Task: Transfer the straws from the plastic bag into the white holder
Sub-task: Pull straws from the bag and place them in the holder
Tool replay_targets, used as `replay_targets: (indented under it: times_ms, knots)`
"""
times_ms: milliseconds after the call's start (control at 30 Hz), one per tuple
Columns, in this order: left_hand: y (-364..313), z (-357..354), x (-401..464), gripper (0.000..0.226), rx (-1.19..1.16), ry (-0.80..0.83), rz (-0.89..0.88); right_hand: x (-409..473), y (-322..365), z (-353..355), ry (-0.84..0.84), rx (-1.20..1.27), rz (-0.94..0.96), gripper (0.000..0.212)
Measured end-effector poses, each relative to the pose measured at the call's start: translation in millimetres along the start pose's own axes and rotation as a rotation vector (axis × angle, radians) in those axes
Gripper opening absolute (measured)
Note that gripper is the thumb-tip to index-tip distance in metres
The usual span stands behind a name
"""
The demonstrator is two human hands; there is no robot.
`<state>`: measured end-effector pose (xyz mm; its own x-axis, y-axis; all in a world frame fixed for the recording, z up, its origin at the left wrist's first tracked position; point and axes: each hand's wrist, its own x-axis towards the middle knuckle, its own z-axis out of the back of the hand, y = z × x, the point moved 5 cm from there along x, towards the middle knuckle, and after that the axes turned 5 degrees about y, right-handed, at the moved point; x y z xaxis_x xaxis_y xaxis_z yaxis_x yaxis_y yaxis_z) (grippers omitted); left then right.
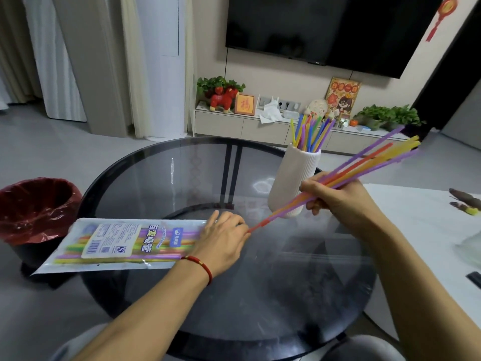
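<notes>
A clear plastic bag (114, 246) with coloured straws inside lies flat on the round glass table (182, 178), left of centre. My left hand (221, 241) rests on the bag's open right end, pressing it down. My right hand (335, 196) grips a bundle of several long straws (369, 160), purple, orange and yellow, slanting from near the bag's mouth up to the right. The white ribbed holder (289, 183) stands upright just behind this bundle, with several coloured straws (311, 134) sticking out of its top.
A dark bin with a red liner (36, 212) stands on the floor to the left of the table. A white table (421, 230) adjoins on the right with small items on it. A TV cabinet with plants lies beyond.
</notes>
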<state>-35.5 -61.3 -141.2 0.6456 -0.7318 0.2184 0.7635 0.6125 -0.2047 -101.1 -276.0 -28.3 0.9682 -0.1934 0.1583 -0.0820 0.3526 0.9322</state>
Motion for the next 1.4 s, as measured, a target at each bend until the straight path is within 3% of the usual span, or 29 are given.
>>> replay_targets:
  times_ms: [167, 333, 467, 600, 833, 967, 1100, 1200, 1300, 1400]
  knots:
    - [-11.1, 5.3, 2.2, 0.023, -0.170, -0.074, -0.057, 2.8, 0.2, -46.5, 0.167, -0.201, 0.015, 0.014]
    - [9.9, 1.6, -2.5, 0.047, -0.166, 0.007, 0.056, 22.2, 18.1, -34.4, 0.116, -0.430, 0.060, 0.011]
    - [14.1, 6.8, -4.9, 0.044, -0.194, -0.014, 0.110, 29.1, -17.5, -47.1, 0.163, -0.607, -0.013, 0.016]
    - [11.4, 5.9, -7.6, 0.039, -0.193, -0.004, 0.110, 25.4, -62.7, -58.9, 0.122, -0.600, -0.053, 0.021]
    - [7.2, 5.5, -4.8, 0.037, -0.197, -0.016, 0.104, 20.5, -76.9, -61.6, 0.047, -0.480, -0.055, 0.017]
    - [6.8, 4.6, -2.1, 0.038, -0.263, -0.074, 0.078, 21.4, -51.5, -43.4, -0.137, -0.377, 0.032, 0.020]
    - [6.1, 6.5, -0.2, 0.038, -0.266, -0.132, 0.058, 33.5, -5.9, -3.1, -0.460, 0.032, 0.171, 0.015]
    - [7.2, 6.7, -0.6, 0.037, -0.268, -0.137, 0.061, 46.7, 16.6, 21.2, -0.591, 0.229, 0.204, 0.014]
    - [8.2, 6.8, -1.6, 0.038, -0.276, -0.134, 0.066, 57.5, 31.2, 35.2, -0.684, 0.103, 0.252, 0.017]
    - [7.6, 7.8, -1.3, 0.038, -0.278, -0.131, 0.065, 75.0, 37.9, 39.9, -0.674, -0.215, 0.170, 0.026]
